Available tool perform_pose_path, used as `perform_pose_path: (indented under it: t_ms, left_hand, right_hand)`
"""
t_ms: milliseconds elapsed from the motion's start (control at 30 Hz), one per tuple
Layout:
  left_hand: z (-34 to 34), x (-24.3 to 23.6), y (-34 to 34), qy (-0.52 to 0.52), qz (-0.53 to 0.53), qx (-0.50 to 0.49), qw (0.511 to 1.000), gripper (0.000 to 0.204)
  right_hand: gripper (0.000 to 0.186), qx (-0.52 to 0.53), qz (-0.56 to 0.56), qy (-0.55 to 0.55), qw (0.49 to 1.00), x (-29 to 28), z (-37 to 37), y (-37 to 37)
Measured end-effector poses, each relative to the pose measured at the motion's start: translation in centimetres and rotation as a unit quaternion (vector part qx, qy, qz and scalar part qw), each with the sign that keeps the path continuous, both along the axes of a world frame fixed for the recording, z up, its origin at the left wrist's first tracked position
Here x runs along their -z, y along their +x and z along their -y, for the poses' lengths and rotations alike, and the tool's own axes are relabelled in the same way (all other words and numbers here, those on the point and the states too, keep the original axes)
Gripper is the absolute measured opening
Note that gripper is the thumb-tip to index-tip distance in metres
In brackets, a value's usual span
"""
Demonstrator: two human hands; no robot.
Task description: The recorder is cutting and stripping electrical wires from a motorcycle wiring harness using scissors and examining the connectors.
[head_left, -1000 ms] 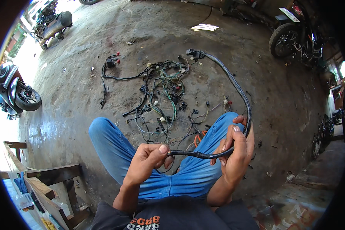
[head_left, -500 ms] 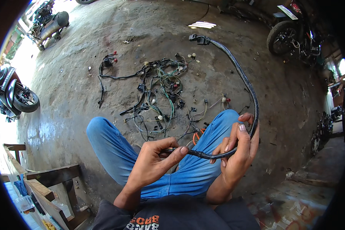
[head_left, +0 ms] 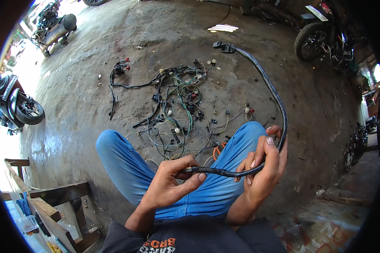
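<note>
A black, tape-wrapped wiring harness (head_left: 269, 79) runs between my two hands and arches up to the right, with a black connector (head_left: 224, 47) at its far end. My left hand (head_left: 173, 179) pinches the cut end, where bare wire ends show beside the fingers. Farther along, my right hand (head_left: 264, 164) has its fingers wrapped round the bend of the harness. On the floor beyond my knees lies a tangle of loose wires (head_left: 183, 90) in green, black and other colours, with white, red and black connectors. An orange cable (head_left: 217, 151) shows beside my right knee.
A motorcycle (head_left: 314, 40) stands at the far right, and part of another motorcycle (head_left: 19, 103) is at the left. An air compressor (head_left: 57, 31) sits at the far left. By my left side is a wooden bench (head_left: 59, 189) with small items on it.
The left thumb has shifted down, showing more of the harness's cut end. The far connector has swung slightly right and down. The floor wires look unchanged.
</note>
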State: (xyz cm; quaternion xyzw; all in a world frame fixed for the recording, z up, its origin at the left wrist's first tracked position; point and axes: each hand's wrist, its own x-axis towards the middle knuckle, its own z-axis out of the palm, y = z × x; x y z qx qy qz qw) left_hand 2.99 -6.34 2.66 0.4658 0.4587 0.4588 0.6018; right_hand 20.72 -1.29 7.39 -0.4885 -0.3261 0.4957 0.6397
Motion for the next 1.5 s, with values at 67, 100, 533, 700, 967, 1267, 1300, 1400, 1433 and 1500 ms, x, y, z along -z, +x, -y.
perform_pose_path:
  t_ms: [67,100,533,700,967,1267,1300,1400,1433,1500]
  left_hand:
    - [0.0,0.0,-0.1,-0.003,0.001,0.003,1.000,0.024]
    - [0.0,-0.1,-0.2,-0.003,0.001,0.003,1.000,0.024]
    - [0.2,-0.6,-0.3,0.002,-0.004,-0.002,1.000,0.021]
    - [0.2,-1.0,-0.1,0.000,0.002,-0.003,1.000,0.020]
    - [0.1,-1.4,0.3,0.027,-0.016,0.046,0.998,0.023]
    - [0.5,-1.3,0.9,0.030,0.004,0.020,0.999,0.023]
    - [0.5,-1.3,0.9,0.029,0.002,0.020,0.999,0.023]
    - [0.7,-0.8,0.5,0.028,-0.014,0.060,0.998,0.023]
    - [0.7,-0.6,0.5,0.029,-0.013,0.060,0.998,0.023]
    - [0.9,-0.4,0.6,0.026,-0.004,0.062,0.998,0.024]
  right_hand:
    - [0.022,-0.003,0.000,0.000,1.000,0.0,0.0,0.0]
    - [0.022,0.000,-0.003,0.002,1.000,0.1,0.0,-0.1]
    - [0.023,0.034,-0.019,0.062,0.997,1.5,-0.1,-0.2]
    - [0.023,0.099,-0.077,0.121,0.985,3.8,-0.6,-0.8]
    - [0.024,0.143,-0.171,0.196,0.955,5.4,-1.7,-1.1]
    - [0.024,0.151,-0.189,0.172,0.955,4.5,-2.2,-1.4]
    - [0.024,0.152,-0.188,0.172,0.955,4.5,-2.2,-1.3]
    - [0.024,0.133,-0.203,0.180,0.953,4.5,-2.1,-1.2]
    - [0.025,0.126,-0.229,0.179,0.948,4.4,-1.9,-1.2]
    - [0.025,0.119,-0.255,0.178,0.943,4.1,-1.7,-1.2]
